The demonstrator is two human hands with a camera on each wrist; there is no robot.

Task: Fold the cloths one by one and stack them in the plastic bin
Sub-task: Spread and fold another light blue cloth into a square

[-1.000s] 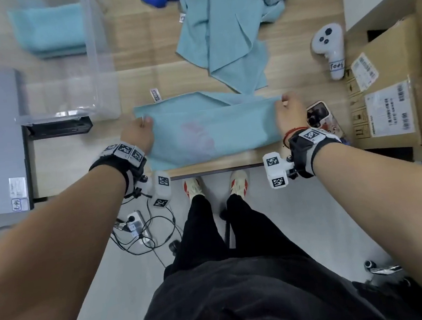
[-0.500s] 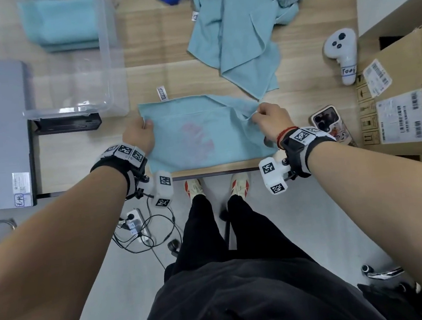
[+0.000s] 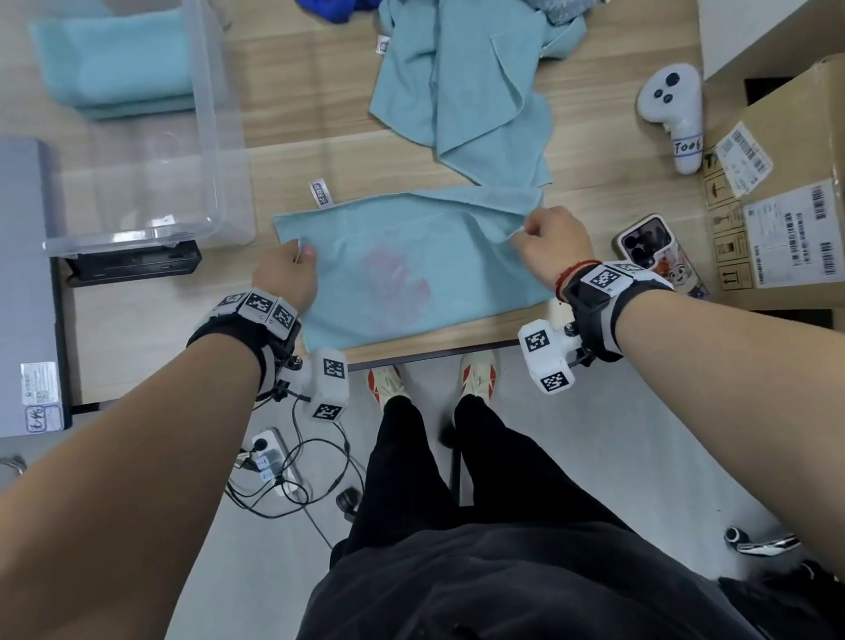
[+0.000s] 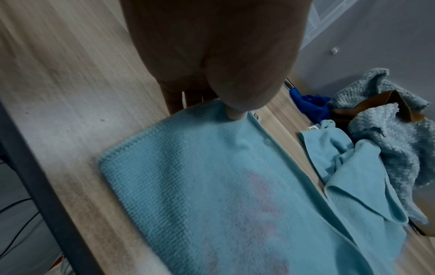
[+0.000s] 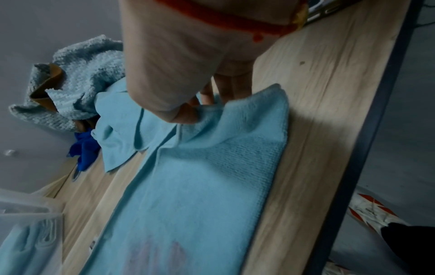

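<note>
The cloth (image 3: 420,263) lies flat at the near edge of the table (image 3: 286,100), already halved into a long band with a faint pink print facing up, and the step in hand looks like the cross fold — right end over to left. The right hand (image 3: 552,245) pinches the cloth's right end between thumb and curled fingers and has it lifted slightly off the wood, so the fabric puckers beneath the grip. The left hand (image 3: 284,276) pinches the far left corner; its wrist view shows the thumb pressing down on the cloth with the fingers at its edge. To do this well, that left corner should stay anchored as the pivot while the right end travels low and level across the print; carried high, the loose under-layer seen at the far right edge would likely sag out and spoil the alignment. Both layers need to be in the right pinch — whether they are I cannot tell. Land the right end square on the left end, hem to hem, then smooth from the crease outward. The label (image 3: 321,193) sticking out at the far left edge is a handy mark for lining up. The bin (image 3: 216,133), just left of the cloth, already holds folded cloths (image 3: 112,66); more unfolded ones (image 3: 470,88) lie heaped beyond.
</note>
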